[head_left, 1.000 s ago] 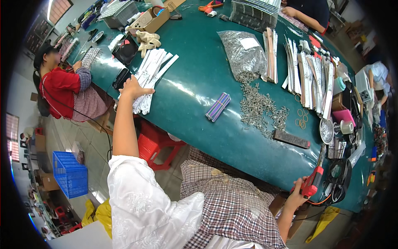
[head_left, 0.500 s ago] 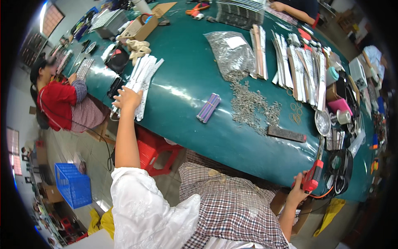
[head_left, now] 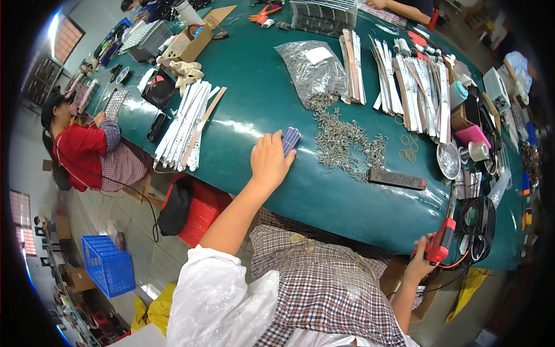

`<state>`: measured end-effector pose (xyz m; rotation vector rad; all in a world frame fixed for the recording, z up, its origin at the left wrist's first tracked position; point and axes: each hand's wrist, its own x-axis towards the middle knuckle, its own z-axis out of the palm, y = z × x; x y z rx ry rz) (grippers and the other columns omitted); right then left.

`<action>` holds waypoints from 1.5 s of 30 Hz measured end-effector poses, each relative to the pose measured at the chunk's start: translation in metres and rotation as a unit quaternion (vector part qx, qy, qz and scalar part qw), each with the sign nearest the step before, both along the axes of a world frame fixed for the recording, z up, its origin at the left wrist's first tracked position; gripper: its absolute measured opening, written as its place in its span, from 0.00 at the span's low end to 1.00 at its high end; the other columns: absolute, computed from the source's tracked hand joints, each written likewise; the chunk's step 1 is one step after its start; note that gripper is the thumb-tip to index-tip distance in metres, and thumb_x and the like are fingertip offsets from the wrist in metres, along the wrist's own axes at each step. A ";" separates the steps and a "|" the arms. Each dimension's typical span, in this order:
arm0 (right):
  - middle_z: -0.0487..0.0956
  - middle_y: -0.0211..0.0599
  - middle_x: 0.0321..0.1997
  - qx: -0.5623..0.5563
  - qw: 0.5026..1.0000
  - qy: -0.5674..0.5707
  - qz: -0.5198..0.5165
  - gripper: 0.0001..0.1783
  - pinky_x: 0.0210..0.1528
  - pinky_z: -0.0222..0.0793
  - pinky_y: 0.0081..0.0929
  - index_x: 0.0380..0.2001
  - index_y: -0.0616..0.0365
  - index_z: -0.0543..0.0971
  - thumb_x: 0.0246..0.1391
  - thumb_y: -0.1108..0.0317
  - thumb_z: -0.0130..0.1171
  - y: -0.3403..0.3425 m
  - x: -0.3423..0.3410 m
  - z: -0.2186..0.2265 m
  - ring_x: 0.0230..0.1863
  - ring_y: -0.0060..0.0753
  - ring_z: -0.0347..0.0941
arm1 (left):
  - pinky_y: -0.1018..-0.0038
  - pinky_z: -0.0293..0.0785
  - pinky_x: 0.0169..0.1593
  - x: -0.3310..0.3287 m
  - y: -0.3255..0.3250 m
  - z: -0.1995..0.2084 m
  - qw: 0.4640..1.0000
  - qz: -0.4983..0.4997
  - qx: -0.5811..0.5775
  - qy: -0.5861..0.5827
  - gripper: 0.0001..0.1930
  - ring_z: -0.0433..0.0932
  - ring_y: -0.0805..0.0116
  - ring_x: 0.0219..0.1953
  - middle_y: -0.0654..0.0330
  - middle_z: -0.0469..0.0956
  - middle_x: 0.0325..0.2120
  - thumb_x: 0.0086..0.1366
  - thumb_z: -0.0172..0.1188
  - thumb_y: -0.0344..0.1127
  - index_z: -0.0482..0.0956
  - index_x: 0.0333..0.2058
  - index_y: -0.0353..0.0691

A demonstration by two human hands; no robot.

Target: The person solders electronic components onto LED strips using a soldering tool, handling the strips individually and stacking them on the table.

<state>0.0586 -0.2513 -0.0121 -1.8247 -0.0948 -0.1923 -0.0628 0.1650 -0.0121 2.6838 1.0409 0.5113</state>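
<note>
My left hand is at the middle of the green table, its fingers and thumb closed around a small bundle of purple sticks. The hand hides the bundle's lower part; bands seem to tie it. At the table's near right edge, my right hand grips a red gun-shaped tool with a thin metal tip pointing away from me. An orange cord runs from its lower end. Just right of the bundle lies a loose spread of small metal parts, spilling from a clear plastic bag.
A dark flat bar lies by the metal parts. Fanned white strips lie at left, more strip bundles at right. A metal bowl and rubber bands are nearby. A person in red sits at left.
My left hand has left the white strips and moved right to the purple bundle. The strips now lie more fanned out. My right hand still holds the red tool.
</note>
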 end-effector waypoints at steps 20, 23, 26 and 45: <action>0.75 0.33 0.46 0.032 0.997 -0.057 -0.033 0.17 0.38 0.73 0.23 0.52 0.63 0.71 0.59 0.79 0.57 -0.027 0.005 0.007 0.36 0.22 0.73 | 0.59 0.72 0.45 -0.070 0.137 0.012 0.929 0.289 0.225 0.052 0.24 0.75 0.50 0.42 0.50 0.73 0.35 0.48 0.73 0.41 0.70 0.37 0.38; 0.74 0.33 0.45 0.033 0.997 -0.043 -0.049 0.18 0.38 0.73 0.23 0.52 0.63 0.70 0.59 0.79 0.57 -0.025 0.009 0.012 0.36 0.22 0.72 | 0.60 0.70 0.45 -0.003 0.129 0.023 0.972 0.077 0.193 -0.110 0.21 0.74 0.52 0.41 0.53 0.74 0.37 0.50 0.72 0.39 0.73 0.39 0.40; 0.74 0.34 0.46 0.052 0.996 -0.007 -0.074 0.19 0.38 0.74 0.23 0.53 0.63 0.69 0.58 0.80 0.57 -0.022 0.010 0.021 0.36 0.22 0.72 | 0.60 0.71 0.43 0.115 0.076 0.057 0.964 -0.089 0.104 -0.230 0.09 0.75 0.53 0.38 0.55 0.76 0.31 0.52 0.66 0.31 0.75 0.31 0.41; 0.69 0.37 0.43 0.020 0.995 -0.011 -0.094 0.19 0.35 0.75 0.23 0.51 0.64 0.65 0.57 0.83 0.53 -0.042 0.017 0.058 0.34 0.23 0.72 | 0.66 0.65 0.61 0.489 -0.116 0.027 0.702 -0.619 0.350 -0.050 0.21 0.70 0.64 0.58 0.63 0.76 0.49 0.62 0.51 0.34 0.74 0.55 0.53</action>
